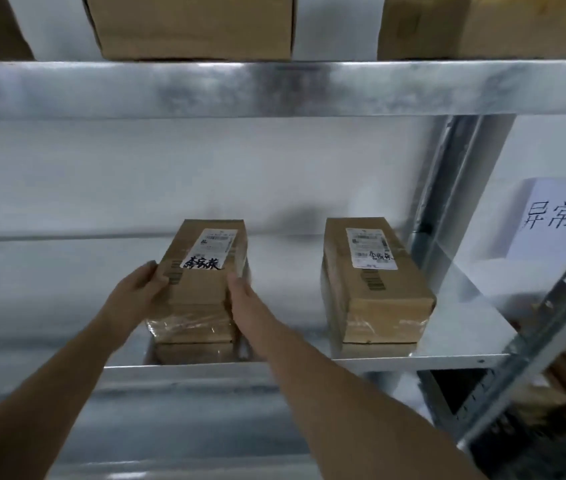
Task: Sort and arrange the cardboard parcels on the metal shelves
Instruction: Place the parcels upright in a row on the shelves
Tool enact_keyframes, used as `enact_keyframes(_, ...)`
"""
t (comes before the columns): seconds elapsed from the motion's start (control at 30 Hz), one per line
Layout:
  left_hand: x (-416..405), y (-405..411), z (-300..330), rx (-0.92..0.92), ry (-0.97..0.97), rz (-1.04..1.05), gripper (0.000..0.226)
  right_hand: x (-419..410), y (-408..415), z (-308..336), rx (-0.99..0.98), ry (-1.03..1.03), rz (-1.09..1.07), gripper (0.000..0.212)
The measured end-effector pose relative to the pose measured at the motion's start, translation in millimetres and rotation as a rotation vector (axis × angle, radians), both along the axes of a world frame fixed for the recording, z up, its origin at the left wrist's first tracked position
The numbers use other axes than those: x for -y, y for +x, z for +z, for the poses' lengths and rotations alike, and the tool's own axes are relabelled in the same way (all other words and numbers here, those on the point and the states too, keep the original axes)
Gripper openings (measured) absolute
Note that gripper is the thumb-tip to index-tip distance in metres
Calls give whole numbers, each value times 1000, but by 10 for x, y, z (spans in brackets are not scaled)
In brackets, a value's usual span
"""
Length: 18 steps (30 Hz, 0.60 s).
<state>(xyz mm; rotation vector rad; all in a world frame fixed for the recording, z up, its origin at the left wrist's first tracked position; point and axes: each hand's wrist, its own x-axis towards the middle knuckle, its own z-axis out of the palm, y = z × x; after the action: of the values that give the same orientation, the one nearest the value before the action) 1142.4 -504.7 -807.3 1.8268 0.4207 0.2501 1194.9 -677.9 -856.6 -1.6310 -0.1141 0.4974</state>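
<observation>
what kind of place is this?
Likely a parcel depot or courier storeroom: galvanised metal shelving, taped cardboard parcels with shipping labels, and a handwritten paper sign taped beside the shelf.

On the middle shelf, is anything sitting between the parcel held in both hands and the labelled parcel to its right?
No. In the head view, only bare shelf surface separates the held parcel from the right parcel; the right hand lies along the held parcel's right side.
</observation>
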Motion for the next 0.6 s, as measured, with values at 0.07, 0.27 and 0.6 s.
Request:
enact_keyframes(0.07,91,10,118,-97,350,56,47,252,-65,258,89,-89,70,84)
enact_keyframes(0.27,1051,251,417,38,777,95,34,1526,-78,901,532,-567,73,58)
enact_keyframes(0.6,2884,582,2,-251,8,-130,78,2824,326,474,95,-472,-395,82)
